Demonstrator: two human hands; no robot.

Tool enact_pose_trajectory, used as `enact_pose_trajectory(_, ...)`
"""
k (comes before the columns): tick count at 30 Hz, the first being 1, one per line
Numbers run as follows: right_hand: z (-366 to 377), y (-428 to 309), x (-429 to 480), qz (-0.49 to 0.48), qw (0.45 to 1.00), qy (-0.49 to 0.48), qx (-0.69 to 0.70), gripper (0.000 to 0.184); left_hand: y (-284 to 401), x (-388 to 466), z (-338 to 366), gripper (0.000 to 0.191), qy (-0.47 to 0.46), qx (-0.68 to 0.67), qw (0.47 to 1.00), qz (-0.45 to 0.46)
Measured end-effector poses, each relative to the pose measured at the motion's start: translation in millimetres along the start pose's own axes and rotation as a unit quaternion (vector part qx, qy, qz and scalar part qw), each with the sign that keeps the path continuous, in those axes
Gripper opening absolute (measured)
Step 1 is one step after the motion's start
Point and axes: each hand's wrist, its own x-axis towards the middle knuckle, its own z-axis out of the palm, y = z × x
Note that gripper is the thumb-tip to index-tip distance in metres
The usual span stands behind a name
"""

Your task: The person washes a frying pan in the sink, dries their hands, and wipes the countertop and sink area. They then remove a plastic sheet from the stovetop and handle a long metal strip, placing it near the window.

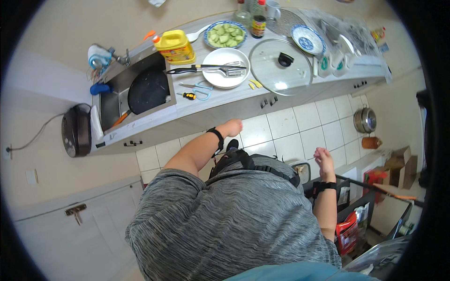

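Note:
My left hand (232,128) hangs over the tiled floor just off the counter's front, loosely curled; no object shows in it. Out to the right, my right hand (324,159) is raised beside the body with fingers apart and nothing between them. On the counter, a white bowl (218,80) carries a fork, a black-handled utensil and chopsticks. Behind it is a blue-rimmed plate of cut green vegetable pieces (225,35). A glass lid (270,79) with a black knob lies to the right. Scissors (201,93) and a yellow-black screwdriver (189,96) lie near the front edge.
A frying pan (147,91) rests in the sink (105,114). A yellow jug (175,47), a sauce bottle (258,24) and a blue-patterned bowl (308,39) stand on the counter. A lidded pot (365,120) sits on the floor; a black rack (355,182) is at my right.

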Motion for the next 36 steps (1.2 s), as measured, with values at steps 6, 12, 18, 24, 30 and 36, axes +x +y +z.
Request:
enact_pose_trajectory(6, -20.7, 72.2, 51.8, -0.031, 0.920, 0.016, -0.390, 0.029, -103.0, -100.7, 42.5, 0.040, 0.071, -0.018, 0.969, -0.236)
enact_pose_trajectory(12, -8.6, 92.2, 47.7, 0.102, 0.935, -0.031, -0.339, 0.034, -109.8, -163.5, 15.6, 0.047, 0.053, -0.052, 0.937, -0.342)
enact_pose_trajectory(18, 57.7, 74.5, 58.8, 0.035, 0.930, -0.095, -0.354, 0.029, -141.1, -181.6, 10.0, 0.048, 0.074, -0.076, 0.910, -0.401)
enact_pose_trajectory(24, 111.6, 56.6, 64.2, -0.023, 0.932, -0.151, -0.329, 0.025, -189.7, -214.7, 40.3, 0.041, 0.087, -0.071, 0.900, -0.422)
enact_pose_trajectory(30, 110.4, 75.6, 60.4, 0.000, 0.924, -0.171, -0.341, 0.033, -148.2, -270.6, 24.3, 0.046, 0.145, -0.096, 0.855, -0.488)
enact_pose_trajectory(36, 91.3, 123.5, 56.8, 0.070, 0.938, -0.151, -0.304, 0.027, -132.2, -335.8, 20.9, 0.049, 0.232, -0.066, 0.813, -0.530)
